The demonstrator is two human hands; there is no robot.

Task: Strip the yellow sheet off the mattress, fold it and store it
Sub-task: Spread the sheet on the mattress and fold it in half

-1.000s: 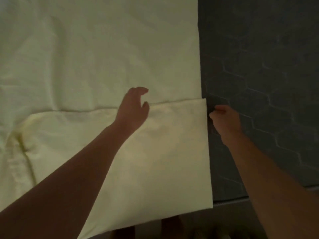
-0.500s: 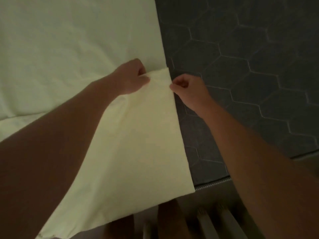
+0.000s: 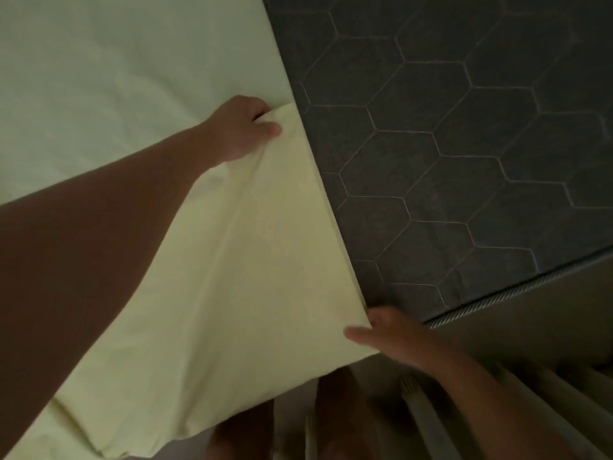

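Two sheet [image 3: 248, 260] corners pinched: left hand [image 3: 238, 127] far, right hand [image 3: 398, 340] near.

Dark grey mattress [image 3: 464, 161], quilted in hexagons, corded piping along its near edge. Yellow sheet [image 3: 132, 78] lies across its left part, one layer folded over another.

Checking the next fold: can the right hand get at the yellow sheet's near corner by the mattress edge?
Likely yes: the right hand lies at that corner of the yellow sheet, thumb on top, nothing between them. The left hand grips the far corner.
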